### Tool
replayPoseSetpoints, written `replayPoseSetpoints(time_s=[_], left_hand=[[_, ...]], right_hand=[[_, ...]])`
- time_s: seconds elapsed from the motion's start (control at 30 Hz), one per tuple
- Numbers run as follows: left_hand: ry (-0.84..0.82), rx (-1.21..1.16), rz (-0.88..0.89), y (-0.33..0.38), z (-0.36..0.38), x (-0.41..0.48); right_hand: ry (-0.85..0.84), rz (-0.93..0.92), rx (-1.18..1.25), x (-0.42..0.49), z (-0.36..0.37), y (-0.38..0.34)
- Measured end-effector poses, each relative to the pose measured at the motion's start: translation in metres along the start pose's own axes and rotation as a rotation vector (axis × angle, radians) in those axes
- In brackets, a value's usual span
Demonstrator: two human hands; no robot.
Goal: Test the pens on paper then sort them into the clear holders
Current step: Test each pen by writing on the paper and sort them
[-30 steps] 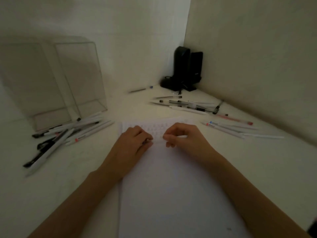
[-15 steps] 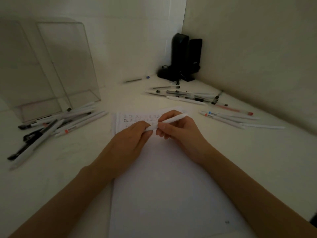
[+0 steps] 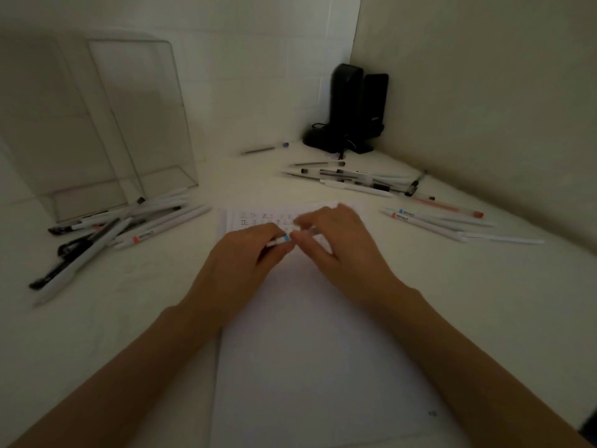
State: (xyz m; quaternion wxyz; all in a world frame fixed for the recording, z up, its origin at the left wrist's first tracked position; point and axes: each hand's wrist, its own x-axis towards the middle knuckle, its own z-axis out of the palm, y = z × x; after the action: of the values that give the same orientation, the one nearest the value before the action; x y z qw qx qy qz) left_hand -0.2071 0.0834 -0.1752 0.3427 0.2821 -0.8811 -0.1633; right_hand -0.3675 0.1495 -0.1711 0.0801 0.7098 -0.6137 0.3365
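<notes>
We see the left hand [image 3: 245, 257] with fingers [image 3: 268, 232] curled round a white pen [image 3: 280, 240], and the right hand [image 3: 339, 250], blurred, pinching its other end, both over the scribbled top of the paper [image 3: 316, 350]. Either side, loose pens [image 3: 155, 218] lie on the counter [image 3: 129, 302]; the clear holders [image 3: 106, 130] stand far left.
</notes>
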Motion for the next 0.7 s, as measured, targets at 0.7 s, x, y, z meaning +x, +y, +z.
replayPoseSetpoints(time_s=[0.7], left_hand=[[-0.145,0.058,0.050,0.003,0.002,-0.008]], right_hand=[[0.274,0.275,0.028,0.003,-0.039,0.015]])
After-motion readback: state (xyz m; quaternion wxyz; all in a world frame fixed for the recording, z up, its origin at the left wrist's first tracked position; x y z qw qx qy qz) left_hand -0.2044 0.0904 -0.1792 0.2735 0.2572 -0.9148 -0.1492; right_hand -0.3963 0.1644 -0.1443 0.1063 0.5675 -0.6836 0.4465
